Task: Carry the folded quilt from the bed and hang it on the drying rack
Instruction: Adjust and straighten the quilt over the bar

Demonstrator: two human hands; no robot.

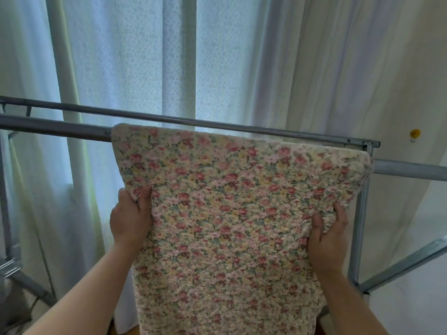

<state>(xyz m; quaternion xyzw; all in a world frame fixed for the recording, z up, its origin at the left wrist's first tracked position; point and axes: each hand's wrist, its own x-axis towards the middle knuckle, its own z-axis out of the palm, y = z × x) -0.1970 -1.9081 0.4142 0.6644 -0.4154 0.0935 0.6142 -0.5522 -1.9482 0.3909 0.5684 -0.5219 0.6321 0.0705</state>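
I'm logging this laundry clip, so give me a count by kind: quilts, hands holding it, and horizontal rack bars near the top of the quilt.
Floral quilt: 1
Hands gripping it: 2, left hand and right hand
Horizontal rack bars: 2, thin rear bar and thick front bar
Total: 5

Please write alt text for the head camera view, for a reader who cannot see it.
Two bare hands, left hand and right hand, grip the side edges of a floral quilt draped over the near bar of a grey metal drying rack. White curtains hang behind.
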